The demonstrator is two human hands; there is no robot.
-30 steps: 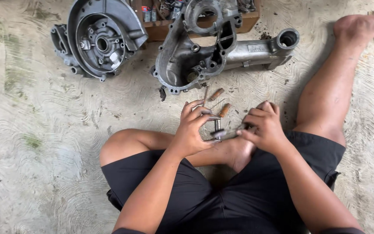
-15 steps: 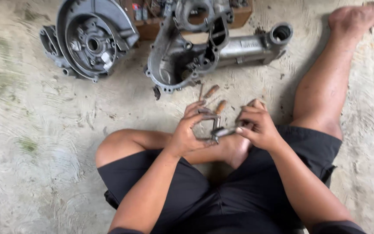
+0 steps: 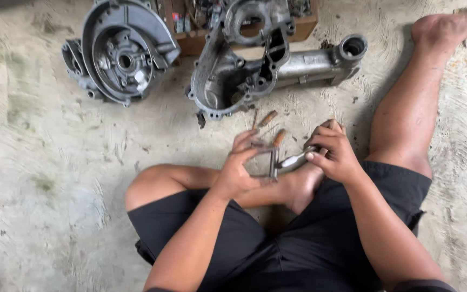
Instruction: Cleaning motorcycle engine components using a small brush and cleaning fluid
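I sit on a concrete floor with one leg folded and the other stretched out. My left hand [image 3: 242, 167] grips a small metal part with a short upright shaft [image 3: 273, 162], held over my folded foot. My right hand [image 3: 332, 152] is closed on a shiny metal wrench [image 3: 293, 160] whose end meets that part. Two wooden-handled tools [image 3: 268, 119] lie on the floor just beyond my hands.
A grey engine casing with a long tube [image 3: 266, 70] lies ahead, and a round engine cover half [image 3: 120, 54] sits to its left. A wooden box of small parts [image 3: 201, 40] stands behind them. My outstretched leg [image 3: 412, 108] lies at the right.
My hands have stayed together over my foot. The right hand has shifted slightly outward along the wrench. The view moved a little.
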